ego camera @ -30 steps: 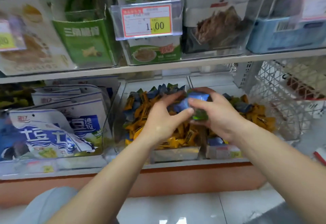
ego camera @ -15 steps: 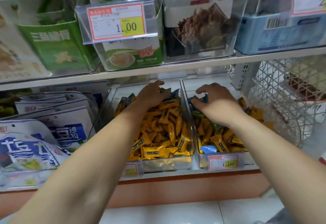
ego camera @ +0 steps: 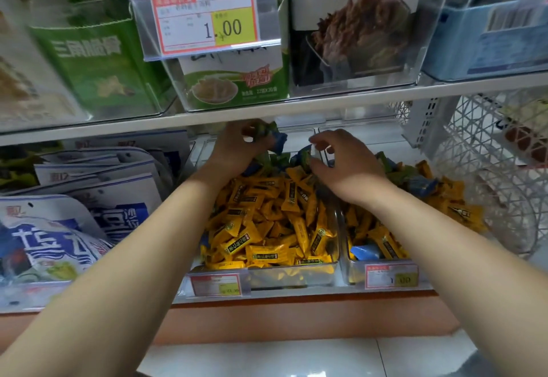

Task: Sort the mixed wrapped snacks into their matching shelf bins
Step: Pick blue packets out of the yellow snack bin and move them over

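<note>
Blue-green snacks (ego camera: 275, 137) in left fingers' (ego camera: 235, 132) grip; blue wrapper (ego camera: 304, 155) in right fingers' (ego camera: 323, 140) pinch.

Lower shelf (ego camera: 296, 295) holds left bin (ego camera: 267, 276), right bin (ego camera: 354, 276), blue-white pouches (ego camera: 59, 243).

Stock before you: yellow snacks (ego camera: 267, 228) with black label panels fill both clear bins (ego camera: 290, 277), with blue and green snacks (ego camera: 274, 159) behind them, more of both colours in your left hand (ego camera: 234, 151), and one light-blue wrapper (ego camera: 365, 252) in the right bin. Above, you have a price tag (ego camera: 204, 20) in white with a red border and a yellow patch, a green box (ego camera: 89, 62) with white characters, and a pale blue box (ego camera: 489, 38). To your left are white pouches (ego camera: 59, 228) lettered in blue; to your right is a white lattice basket (ego camera: 489, 175).
</note>
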